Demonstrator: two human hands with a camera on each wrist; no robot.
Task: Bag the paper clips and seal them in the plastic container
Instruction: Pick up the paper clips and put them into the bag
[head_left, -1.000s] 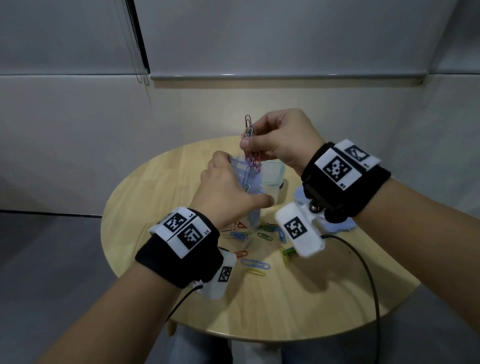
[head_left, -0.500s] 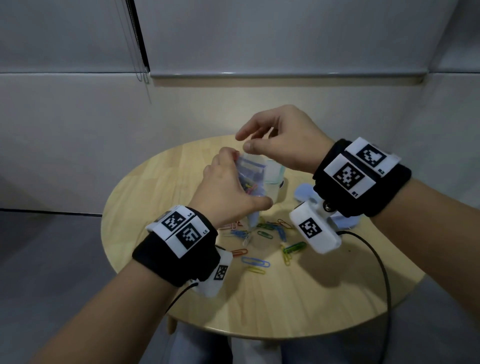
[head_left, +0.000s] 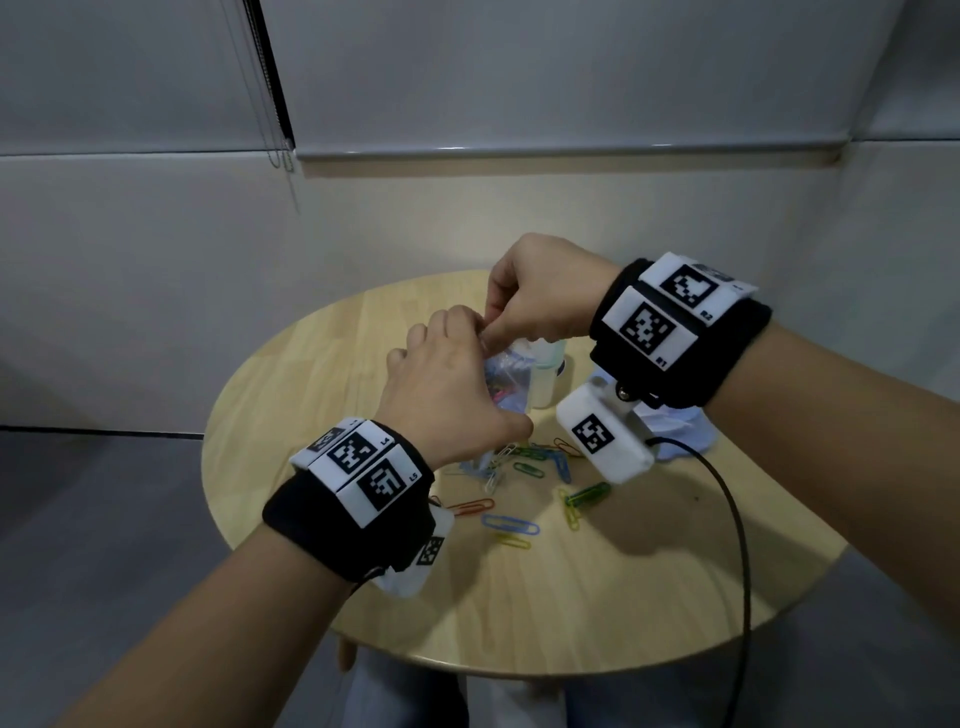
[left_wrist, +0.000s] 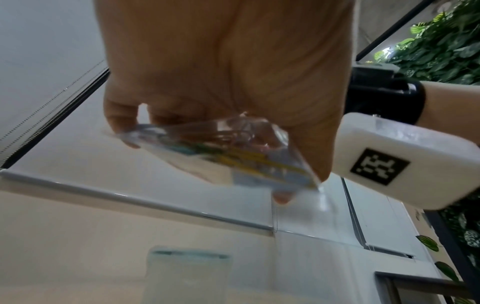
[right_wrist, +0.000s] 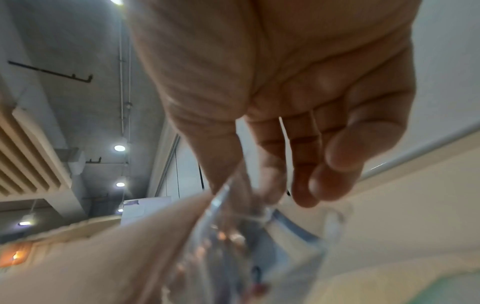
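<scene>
A small clear plastic bag (head_left: 509, 382) (left_wrist: 228, 152) (right_wrist: 233, 246) holding several coloured paper clips hangs above the round wooden table (head_left: 623, 597). My left hand (head_left: 447, 395) (left_wrist: 223, 82) grips the bag around its side. My right hand (head_left: 540, 301) (right_wrist: 259, 164) pinches the bag's top edge between thumb and forefinger. Several loose paper clips (head_left: 524, 467) lie on the table under the hands. The translucent plastic container (head_left: 545, 379) (left_wrist: 188, 275) stands just behind the bag, partly hidden by it.
A pale blue lid-like object (head_left: 680, 431) lies on the table right of the container, mostly behind my right wrist camera. A black cable (head_left: 737, 519) runs from that wrist over the table's right side. Grey walls surround the table.
My right hand let a bunch of clips drop into the bag, then came down and took hold of the bag's top edge. The left hand kept holding the bag.
</scene>
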